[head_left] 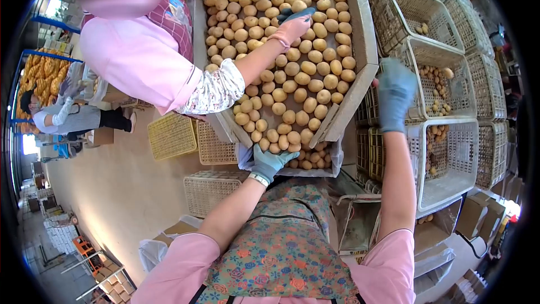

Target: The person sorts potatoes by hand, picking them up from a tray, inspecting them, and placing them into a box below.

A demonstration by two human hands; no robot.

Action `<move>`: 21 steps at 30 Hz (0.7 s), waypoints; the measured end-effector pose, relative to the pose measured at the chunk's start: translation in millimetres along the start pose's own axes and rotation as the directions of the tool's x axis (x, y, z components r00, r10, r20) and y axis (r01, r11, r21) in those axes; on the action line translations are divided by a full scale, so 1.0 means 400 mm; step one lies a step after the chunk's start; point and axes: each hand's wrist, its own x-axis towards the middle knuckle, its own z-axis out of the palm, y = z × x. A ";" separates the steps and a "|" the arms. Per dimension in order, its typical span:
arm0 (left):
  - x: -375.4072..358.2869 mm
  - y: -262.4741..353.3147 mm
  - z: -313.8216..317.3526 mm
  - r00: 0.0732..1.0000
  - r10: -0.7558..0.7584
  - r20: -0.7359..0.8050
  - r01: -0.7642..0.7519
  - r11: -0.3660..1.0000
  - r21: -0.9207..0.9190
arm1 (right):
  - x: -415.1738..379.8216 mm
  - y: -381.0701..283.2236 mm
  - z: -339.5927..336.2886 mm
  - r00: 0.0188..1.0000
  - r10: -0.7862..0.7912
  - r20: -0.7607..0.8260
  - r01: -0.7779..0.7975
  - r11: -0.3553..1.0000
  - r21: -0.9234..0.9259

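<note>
Many round tan potatoes cover a sorting table with raised wooden sides. My left hand, in a grey-blue glove, is at the table's narrow lower mouth, its fingers spread against the potatoes there. Just under that mouth a lined crate holds more potatoes. My right hand, gloved too, is out past the table's right side, over the edge of the crates. It is blurred, and what its fingers do or hold cannot be made out.
A co-worker at the table's left side reaches both gloved hands over the potatoes. Plastic crates stand in rows on the right, some with a few potatoes. A yellow crate and a pale crate are on the left floor.
</note>
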 end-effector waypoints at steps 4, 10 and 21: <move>0.005 -0.015 -0.008 0.954 -0.294 0.056 0.192 0.459 -0.868 | -0.099 -0.225 0.133 0.907 -0.231 0.352 0.199 0.972 0.125; -0.004 -0.011 0.002 0.962 -0.261 0.084 0.185 0.391 -0.902 | -0.062 -0.318 0.205 0.668 0.047 0.743 -0.001 0.998 -0.062; 0.010 0.035 0.016 0.931 -0.358 0.073 0.239 0.446 -0.862 | -0.239 -0.269 -0.083 0.814 -0.012 0.580 -0.569 0.177 0.803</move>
